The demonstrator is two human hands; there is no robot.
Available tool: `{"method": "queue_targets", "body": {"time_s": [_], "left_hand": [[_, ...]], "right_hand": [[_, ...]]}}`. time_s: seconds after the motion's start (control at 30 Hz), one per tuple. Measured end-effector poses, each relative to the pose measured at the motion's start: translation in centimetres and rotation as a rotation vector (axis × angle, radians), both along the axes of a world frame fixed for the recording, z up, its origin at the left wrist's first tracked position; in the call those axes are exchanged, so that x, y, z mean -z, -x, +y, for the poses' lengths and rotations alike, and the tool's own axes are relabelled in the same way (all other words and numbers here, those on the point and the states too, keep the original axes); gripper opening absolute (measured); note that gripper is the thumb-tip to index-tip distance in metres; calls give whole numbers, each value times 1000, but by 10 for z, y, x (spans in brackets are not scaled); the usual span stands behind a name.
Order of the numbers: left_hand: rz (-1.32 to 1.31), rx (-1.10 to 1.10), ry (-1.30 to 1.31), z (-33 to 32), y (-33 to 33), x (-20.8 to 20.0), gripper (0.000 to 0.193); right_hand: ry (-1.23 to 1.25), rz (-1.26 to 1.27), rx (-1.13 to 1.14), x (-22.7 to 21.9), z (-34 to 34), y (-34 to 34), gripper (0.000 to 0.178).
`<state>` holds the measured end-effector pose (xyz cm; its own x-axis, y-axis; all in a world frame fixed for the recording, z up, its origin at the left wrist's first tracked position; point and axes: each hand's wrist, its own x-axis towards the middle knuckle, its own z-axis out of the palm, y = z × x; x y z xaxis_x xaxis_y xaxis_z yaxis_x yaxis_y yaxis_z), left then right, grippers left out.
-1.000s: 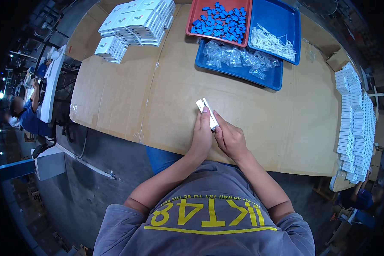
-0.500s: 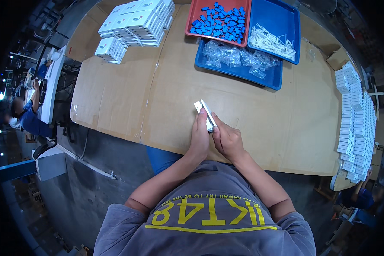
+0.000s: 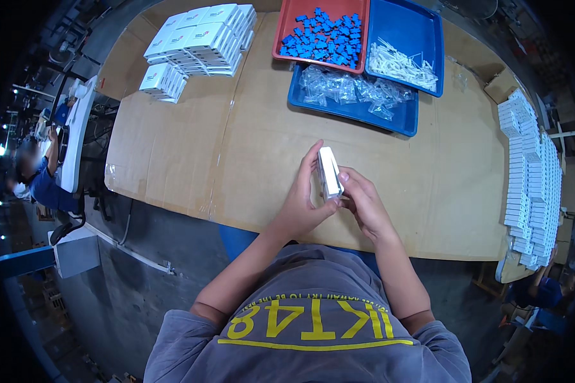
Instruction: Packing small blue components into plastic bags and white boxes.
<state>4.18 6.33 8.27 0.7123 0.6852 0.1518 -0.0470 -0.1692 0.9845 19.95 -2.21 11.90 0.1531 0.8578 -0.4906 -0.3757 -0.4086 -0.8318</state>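
Note:
Between my two hands, above the near part of the cardboard-covered table (image 3: 268, 172), is a small white box (image 3: 329, 171), tilted with a narrow side facing up. My left hand (image 3: 305, 198) wraps its left side, fingers behind it and thumb at its lower end. On the right side, my right hand (image 3: 363, 203) grips the box with its thumb on the edge and the other fingers curled below. Part of the box is covered by my fingers.
Far ahead are a red tray (image 3: 287, 48) of blue plastic pieces, a blue tray (image 3: 399, 19) of white stick-like parts, and a lower blue tray (image 3: 406, 124) of clear plastic packets. White boxes are stacked at far left (image 3: 201, 38) and along the right edge (image 3: 524, 185).
The white box has turned, and its narrow side now faces up. My left hand has opened wider around it, and my right hand has shifted slightly right.

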Motion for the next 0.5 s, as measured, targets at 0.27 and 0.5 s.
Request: {"method": "queue_targets", "body": {"time_s": [0.27,0.5], "left_hand": [[-167,-111,406,-13,-10,15,87],[-297,-285,489,-22,-20,1,95]], "right_hand": [[-303,-120,138,19,-2,20,47],[-454,-782,111,11,-5,50,50]]}}
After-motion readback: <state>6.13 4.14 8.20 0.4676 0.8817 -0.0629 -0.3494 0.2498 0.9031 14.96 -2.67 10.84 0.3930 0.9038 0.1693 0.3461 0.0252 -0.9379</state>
